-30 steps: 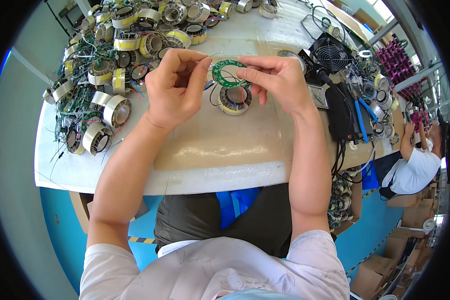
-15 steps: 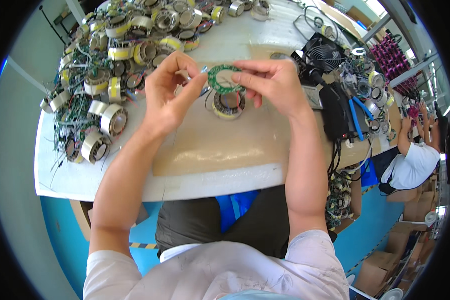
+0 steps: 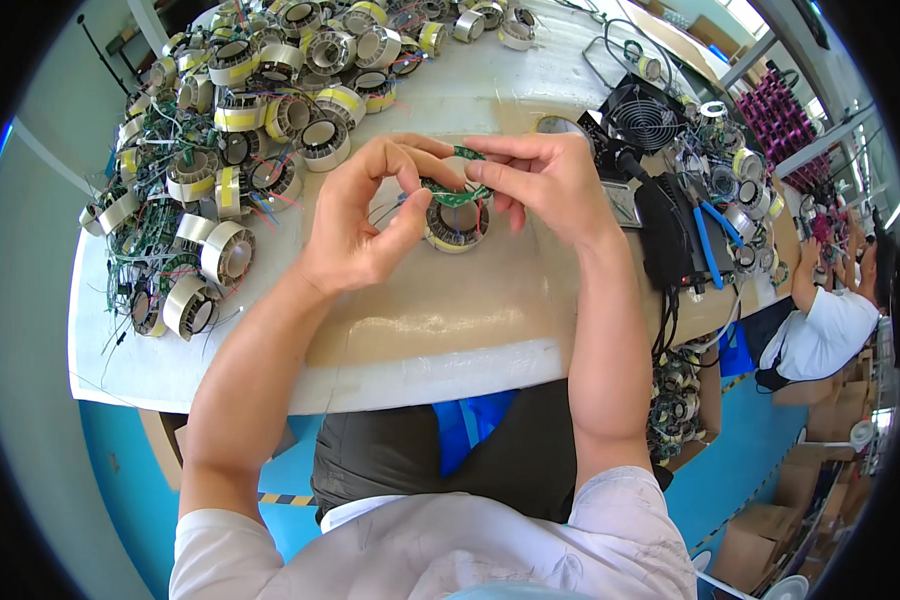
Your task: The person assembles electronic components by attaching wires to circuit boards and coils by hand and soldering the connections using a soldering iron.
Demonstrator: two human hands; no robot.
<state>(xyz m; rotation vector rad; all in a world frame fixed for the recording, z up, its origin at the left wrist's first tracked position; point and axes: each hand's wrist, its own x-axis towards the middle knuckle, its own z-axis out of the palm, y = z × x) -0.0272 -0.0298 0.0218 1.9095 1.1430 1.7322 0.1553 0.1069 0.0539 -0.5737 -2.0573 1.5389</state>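
A green ring-shaped circuit board (image 3: pixel 454 195) is held up between my two hands, above the brown mat. Closed on its right side, my right hand (image 3: pixel 550 185) pinches it between thumb and fingers. My left hand (image 3: pixel 370 215) curls around the left side, with the thumb at the rim and fingertips over the ring's opening; these fingers cover part of the board. Just below the board, a round wire-wound motor stator (image 3: pixel 455 232) rests on the mat, with thin wires around it.
Many similar stators (image 3: pixel 325 50) with wires and boards are heaped at left. To the right are a black fan (image 3: pixel 650 118), a dark box (image 3: pixel 670 235) and blue-handled pliers (image 3: pixel 708 240). A box of parts (image 3: pixel 705 405) stands below the table. Another person (image 3: pixel 820 330) works at far right.
My left hand has moved right, onto the board, and its fingers now reach over the ring. The board has tilted and come lower, over the stator.
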